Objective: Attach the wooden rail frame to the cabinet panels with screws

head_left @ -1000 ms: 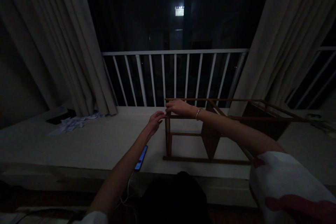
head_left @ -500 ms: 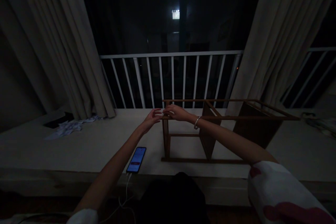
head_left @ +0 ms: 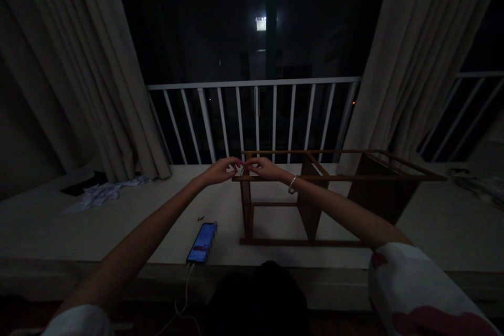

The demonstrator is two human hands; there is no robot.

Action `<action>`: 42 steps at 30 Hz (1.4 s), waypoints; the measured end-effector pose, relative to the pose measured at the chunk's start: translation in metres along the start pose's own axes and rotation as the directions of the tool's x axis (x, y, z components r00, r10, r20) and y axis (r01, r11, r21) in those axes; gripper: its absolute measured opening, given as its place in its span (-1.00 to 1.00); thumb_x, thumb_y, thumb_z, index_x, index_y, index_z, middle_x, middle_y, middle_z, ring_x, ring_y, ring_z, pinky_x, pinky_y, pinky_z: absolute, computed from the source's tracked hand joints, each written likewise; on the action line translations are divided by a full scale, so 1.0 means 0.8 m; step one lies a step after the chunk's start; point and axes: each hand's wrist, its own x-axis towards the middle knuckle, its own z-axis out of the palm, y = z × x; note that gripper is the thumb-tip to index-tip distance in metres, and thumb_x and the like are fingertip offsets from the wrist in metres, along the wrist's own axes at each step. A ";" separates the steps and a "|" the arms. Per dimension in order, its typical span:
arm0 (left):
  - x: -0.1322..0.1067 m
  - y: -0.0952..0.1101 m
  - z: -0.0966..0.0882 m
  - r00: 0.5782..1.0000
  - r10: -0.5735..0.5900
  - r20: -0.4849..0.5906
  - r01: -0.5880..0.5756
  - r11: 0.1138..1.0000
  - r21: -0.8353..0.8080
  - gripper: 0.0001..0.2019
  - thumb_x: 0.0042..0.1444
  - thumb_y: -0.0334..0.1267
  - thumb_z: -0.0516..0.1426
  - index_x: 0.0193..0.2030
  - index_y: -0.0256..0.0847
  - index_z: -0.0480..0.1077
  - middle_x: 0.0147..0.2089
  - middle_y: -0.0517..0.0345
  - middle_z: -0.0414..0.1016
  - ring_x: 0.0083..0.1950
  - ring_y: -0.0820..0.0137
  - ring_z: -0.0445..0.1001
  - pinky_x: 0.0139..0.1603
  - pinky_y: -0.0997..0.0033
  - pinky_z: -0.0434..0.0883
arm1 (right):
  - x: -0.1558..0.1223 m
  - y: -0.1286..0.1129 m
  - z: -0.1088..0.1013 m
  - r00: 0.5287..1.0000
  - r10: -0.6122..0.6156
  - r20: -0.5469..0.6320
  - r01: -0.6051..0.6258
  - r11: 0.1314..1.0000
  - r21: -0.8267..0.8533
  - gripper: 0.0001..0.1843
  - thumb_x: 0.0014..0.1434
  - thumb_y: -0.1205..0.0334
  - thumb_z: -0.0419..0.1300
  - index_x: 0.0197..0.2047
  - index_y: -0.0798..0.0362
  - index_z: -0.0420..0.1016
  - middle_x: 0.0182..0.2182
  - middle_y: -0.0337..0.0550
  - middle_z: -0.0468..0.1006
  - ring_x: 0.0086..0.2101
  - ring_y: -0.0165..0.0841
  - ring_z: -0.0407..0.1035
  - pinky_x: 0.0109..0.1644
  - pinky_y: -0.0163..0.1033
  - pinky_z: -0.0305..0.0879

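A brown wooden frame (head_left: 315, 205) with thin rails and two dark panels stands on a pale ledge (head_left: 118, 226) in a dim room. My right hand (head_left: 263, 167) rests on the frame's top left corner, fingers curled over the rail, with a bracelet at the wrist. My left hand (head_left: 220, 170) is raised to the same corner, its fingertips pinched together and meeting those of the right hand. Whether a small part sits between the fingers is too dark to tell.
A lit phone (head_left: 202, 242) on a white cable lies on the ledge near its front edge, left of the frame. Crumpled paper (head_left: 103, 192) and a dark flat thing lie at the far left. Behind are a white railing (head_left: 252, 115) and curtains on both sides.
My left hand has risen from beside the frame's corner to meet the right hand on top of it. The view has shifted slightly, and the phone is fully uncovered.
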 end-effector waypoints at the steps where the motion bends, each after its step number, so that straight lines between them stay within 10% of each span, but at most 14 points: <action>1: 0.001 0.001 -0.001 1.000 0.023 -0.005 -0.023 0.999 0.026 -0.72 -0.03 -0.29 0.03 -0.13 -0.19 0.35 -0.17 0.12 0.40 -0.19 0.44 0.36 -0.18 0.43 0.31 | -0.001 -0.001 -0.001 1.000 0.003 0.007 -0.004 1.000 0.017 -0.70 0.09 0.22 0.03 -0.12 0.08 0.41 -0.22 -0.15 0.48 -0.24 -0.42 0.33 -0.21 -0.33 0.21; 14: 0.007 0.002 -0.005 0.983 0.108 0.147 -0.129 0.981 0.145 -0.72 0.10 -0.14 -0.04 -0.14 -0.09 0.41 -0.09 0.11 0.39 -0.08 0.42 0.34 -0.05 0.42 0.26 | -0.001 0.004 -0.004 0.999 0.033 0.043 -0.035 0.997 0.062 -0.70 0.06 0.24 0.04 -0.13 0.11 0.42 -0.25 -0.16 0.49 -0.27 -0.44 0.32 -0.21 -0.35 0.19; 21: 0.016 -0.012 -0.008 0.976 0.020 0.217 0.007 0.992 -0.124 -0.68 0.00 -0.02 0.05 -0.22 -0.16 0.46 0.10 0.00 0.25 0.05 0.31 0.28 0.00 0.37 0.24 | -0.001 0.008 -0.004 1.000 0.004 -0.001 -0.004 1.000 -0.016 -0.75 0.07 0.25 0.03 -0.26 0.11 0.48 -0.30 -0.18 0.50 -0.26 -0.42 0.33 -0.18 -0.34 0.17; 28: 0.016 -0.013 -0.009 0.972 -0.003 0.235 0.064 0.966 -0.250 -0.68 -0.03 -0.07 0.08 -0.23 -0.22 0.46 -0.12 0.04 0.45 -0.06 0.34 0.37 -0.04 0.37 0.26 | -0.001 0.009 -0.005 1.000 0.016 0.005 -0.016 1.000 0.008 -0.75 0.06 0.24 0.05 -0.26 0.15 0.48 -0.30 -0.14 0.50 -0.28 -0.41 0.33 -0.19 -0.33 0.19; 42: -0.003 0.016 -0.018 0.991 -0.029 0.134 -0.030 0.910 0.414 -0.77 0.04 -0.23 -0.02 -0.30 -0.10 0.46 -0.33 0.10 0.46 -0.21 0.36 0.36 -0.18 0.43 0.21 | 0.002 0.016 0.002 0.998 0.055 0.018 -0.055 0.998 0.004 -0.74 0.06 0.25 0.04 -0.26 0.15 0.49 -0.31 -0.16 0.51 -0.27 -0.41 0.34 -0.17 -0.33 0.19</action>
